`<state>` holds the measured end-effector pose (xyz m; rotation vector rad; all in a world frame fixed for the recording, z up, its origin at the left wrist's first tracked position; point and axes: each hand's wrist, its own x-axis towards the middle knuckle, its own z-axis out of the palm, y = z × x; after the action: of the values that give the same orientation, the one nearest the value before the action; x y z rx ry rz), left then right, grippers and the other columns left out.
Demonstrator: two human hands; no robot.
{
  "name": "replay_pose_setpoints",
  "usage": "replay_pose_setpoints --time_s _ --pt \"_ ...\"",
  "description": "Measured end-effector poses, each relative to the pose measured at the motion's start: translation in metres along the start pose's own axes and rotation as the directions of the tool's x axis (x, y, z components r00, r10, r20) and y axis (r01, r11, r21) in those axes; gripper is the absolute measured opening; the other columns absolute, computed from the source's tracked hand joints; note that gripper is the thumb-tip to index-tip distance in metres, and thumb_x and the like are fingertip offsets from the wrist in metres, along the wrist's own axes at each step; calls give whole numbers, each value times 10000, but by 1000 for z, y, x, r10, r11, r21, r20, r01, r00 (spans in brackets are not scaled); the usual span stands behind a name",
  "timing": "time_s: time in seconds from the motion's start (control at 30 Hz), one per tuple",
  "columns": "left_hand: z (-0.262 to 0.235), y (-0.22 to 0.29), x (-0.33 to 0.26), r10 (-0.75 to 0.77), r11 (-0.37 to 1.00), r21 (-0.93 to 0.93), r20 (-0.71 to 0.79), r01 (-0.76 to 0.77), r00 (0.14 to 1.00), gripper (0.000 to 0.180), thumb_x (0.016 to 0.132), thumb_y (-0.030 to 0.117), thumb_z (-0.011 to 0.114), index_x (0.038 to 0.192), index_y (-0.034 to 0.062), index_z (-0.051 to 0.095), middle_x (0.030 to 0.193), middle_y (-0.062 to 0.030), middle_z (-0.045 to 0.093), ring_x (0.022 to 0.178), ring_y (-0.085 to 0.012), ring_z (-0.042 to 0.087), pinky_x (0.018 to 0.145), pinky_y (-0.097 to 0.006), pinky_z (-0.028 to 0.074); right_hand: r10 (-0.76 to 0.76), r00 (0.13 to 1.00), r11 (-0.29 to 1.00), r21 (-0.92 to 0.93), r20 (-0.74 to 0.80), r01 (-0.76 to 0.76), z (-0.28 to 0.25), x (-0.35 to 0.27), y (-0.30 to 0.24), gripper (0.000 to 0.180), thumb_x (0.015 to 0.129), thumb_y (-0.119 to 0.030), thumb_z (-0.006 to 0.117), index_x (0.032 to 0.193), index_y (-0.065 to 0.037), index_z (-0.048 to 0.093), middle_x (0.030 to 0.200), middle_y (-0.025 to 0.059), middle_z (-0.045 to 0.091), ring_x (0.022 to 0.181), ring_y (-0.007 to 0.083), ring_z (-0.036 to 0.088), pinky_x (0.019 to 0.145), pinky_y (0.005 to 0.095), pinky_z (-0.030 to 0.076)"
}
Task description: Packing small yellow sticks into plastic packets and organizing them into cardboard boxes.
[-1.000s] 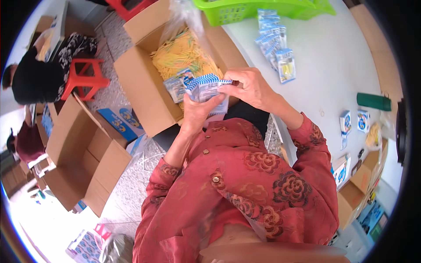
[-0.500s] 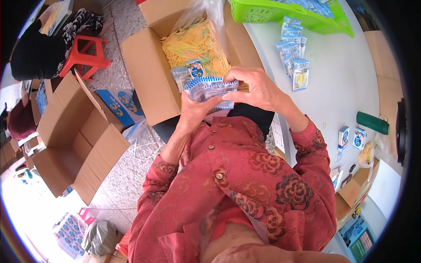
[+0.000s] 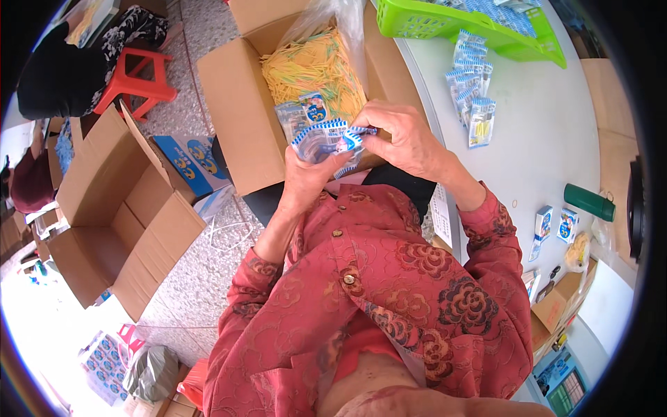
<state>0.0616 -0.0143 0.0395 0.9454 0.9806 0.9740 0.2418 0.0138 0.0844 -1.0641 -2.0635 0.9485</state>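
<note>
My left hand (image 3: 304, 182) is closed around several clear plastic sachets (image 3: 319, 141) with blue-and-white striped edges, its thumb lying across them. At their right end, my right hand (image 3: 404, 142) pinches the edge of a sachet between thumb and fingers. Both hands are over the near side of an open cardboard box (image 3: 240, 115). Inside the box lies a heap of thin yellow, orange and green sticks (image 3: 313, 69) in a clear plastic liner (image 3: 353, 28). A small blue-and-white printed packet (image 3: 313, 108) and more sachets rest on the heap, just beyond my left hand.
To the right, a white table (image 3: 514, 163) bears a row of striped sachets (image 3: 481, 121), a green basket (image 3: 417, 19) of sachets and a dark green bottle (image 3: 589, 201). An open carton (image 3: 132, 215) and red stool (image 3: 135, 80) stand left, near a seated person (image 3: 59, 76).
My right hand has shifted its pinch on the sachets and lifted a striped edge, showing a blue printed part. The view has moved slightly; my left hand keeps its hold.
</note>
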Motion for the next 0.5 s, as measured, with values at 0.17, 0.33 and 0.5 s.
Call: replay_pose_setpoints --time_s 0.17,0.33,0.5 --pt "-3 -4 -1 37 996 -76 -103 -45 994 217 724 -16 648 929 2 578 861 -23 607 782 -77 556 699 -236 469 66 995 995 84 -70 -60 7 4 -13 240 691 -16 650 919 -29 576 896 85 574 751 241 577 676 300 461" --pt "-9 -6 0 28 987 -155 -141 -50 990 293 697 -33 669 959 20 549 877 -26 595 785 -98 567 686 -247 477 -210 954 963 -214 -214 164 10 -1 -15 322 660 -60 681 965 -64 579 952 59 554 799 242 573 688 313 486" --pt "-12 -11 0 -5 980 -196 -138 -22 990 348 671 -43 688 976 21 533 882 -26 584 794 -109 570 699 -254 487 -297 944 870 -449 -142 206 17 0 -16 289 636 -48 680 912 -57 596 933 45 546 812 194 570 660 281 488"
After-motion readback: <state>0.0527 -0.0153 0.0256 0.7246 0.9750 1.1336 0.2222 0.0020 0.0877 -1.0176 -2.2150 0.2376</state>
